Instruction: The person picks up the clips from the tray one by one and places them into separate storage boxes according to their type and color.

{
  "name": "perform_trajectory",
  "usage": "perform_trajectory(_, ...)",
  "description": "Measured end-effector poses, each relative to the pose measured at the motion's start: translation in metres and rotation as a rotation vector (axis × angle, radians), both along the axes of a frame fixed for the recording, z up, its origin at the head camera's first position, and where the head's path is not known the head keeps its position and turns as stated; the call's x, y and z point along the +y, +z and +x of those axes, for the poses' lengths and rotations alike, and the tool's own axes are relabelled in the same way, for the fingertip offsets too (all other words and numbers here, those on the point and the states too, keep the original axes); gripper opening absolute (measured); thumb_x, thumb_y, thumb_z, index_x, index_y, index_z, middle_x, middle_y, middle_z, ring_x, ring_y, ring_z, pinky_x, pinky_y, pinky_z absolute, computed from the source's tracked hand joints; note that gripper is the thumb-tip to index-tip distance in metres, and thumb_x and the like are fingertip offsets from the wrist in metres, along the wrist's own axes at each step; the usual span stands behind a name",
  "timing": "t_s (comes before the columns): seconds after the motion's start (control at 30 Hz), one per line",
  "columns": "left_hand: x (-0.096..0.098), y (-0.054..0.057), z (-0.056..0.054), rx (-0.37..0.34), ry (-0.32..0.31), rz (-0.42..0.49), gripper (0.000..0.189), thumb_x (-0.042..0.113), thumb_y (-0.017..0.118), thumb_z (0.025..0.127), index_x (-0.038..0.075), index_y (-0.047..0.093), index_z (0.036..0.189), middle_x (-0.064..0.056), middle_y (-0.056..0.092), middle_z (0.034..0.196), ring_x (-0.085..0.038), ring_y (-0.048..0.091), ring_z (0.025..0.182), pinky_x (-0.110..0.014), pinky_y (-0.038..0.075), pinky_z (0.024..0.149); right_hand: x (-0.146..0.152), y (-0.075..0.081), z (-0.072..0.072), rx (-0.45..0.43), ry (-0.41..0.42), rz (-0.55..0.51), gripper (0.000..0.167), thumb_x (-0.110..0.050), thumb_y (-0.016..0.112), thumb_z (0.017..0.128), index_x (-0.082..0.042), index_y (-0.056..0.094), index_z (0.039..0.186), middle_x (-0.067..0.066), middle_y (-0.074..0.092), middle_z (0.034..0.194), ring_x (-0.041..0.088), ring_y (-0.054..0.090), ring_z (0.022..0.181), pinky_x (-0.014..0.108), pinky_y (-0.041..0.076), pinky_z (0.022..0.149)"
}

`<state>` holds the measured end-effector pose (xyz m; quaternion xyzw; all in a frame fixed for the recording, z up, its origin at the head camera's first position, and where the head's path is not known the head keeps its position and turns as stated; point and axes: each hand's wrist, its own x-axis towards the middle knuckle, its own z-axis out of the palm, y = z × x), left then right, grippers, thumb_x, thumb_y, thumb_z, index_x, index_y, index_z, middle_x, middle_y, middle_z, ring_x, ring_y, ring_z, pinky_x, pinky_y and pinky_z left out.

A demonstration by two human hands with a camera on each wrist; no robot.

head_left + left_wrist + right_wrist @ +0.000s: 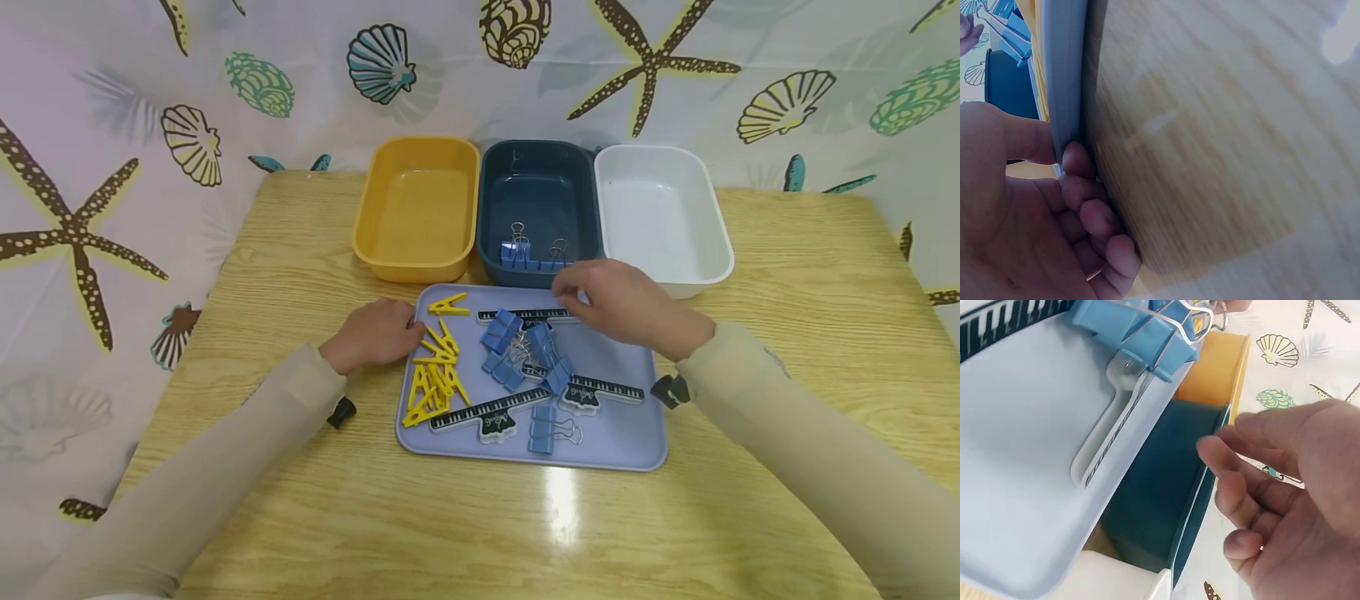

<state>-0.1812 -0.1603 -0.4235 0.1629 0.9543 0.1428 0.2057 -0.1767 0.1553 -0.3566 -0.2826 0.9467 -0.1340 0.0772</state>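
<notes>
My left hand (378, 333) grips the left rim of a pale blue tray (615, 433), with thumb and fingers on opposite sides of the rim (1065, 69) in the left wrist view. Over the tray's back edge, close to the navy bin (540, 200), hovers my right hand (622, 302); its fingers are loosely bent with nothing between them in the right wrist view. Blue binder clips (501, 332) lie heaped mid-tray, and a separate binder clip (542, 429) lies near the front. Inside the navy bin are more binder clips (516, 253), at its near end.
Yellow clothespins (438, 379) fill the tray's left side. Several black-and-white piano-keyboard clips (491, 414) lie among the binder clips. A yellow bin (416, 208) and a white bin (660, 217) flank the navy one. Behind them hangs a shell-print cloth (465, 92).
</notes>
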Motion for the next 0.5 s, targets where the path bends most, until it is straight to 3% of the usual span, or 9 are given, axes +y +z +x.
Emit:
perform_trajectory(0.27, 0.0003, 0.0003, 0.0002, -0.004, -0.001, -0.004, 0.038, 0.030, 0.042, 0.097, 0.016, 0.046, 0.063, 0.000, 0.045, 0.060, -0.016, 0.046, 0.053, -0.027, 0.033, 0.049, -0.0009, -0.0004, 0.0027, -0.038, 0.155, -0.057, 0.012, -0.011, 0.064, 0.091, -0.008, 0.072, 0.099, 0.002, 0.072, 0.093, 0.014, 0.062, 0.080, 0.034, 0.052, 0.077)
perform_trajectory(0.5, -0.0001, 0.0001, 0.0003, 0.004, -0.005, 0.003, 0.036, 0.030, 0.042, 0.097, 0.016, 0.046, 0.064, 0.000, 0.046, 0.061, -0.016, 0.046, 0.054, -0.028, 0.034, 0.049, -0.0041, -0.0009, 0.0039, -0.145, 0.181, -0.033, 0.011, -0.012, 0.065, 0.091, -0.014, 0.072, 0.098, -0.002, 0.071, 0.093, 0.010, 0.058, 0.076, 0.031, 0.050, 0.074)
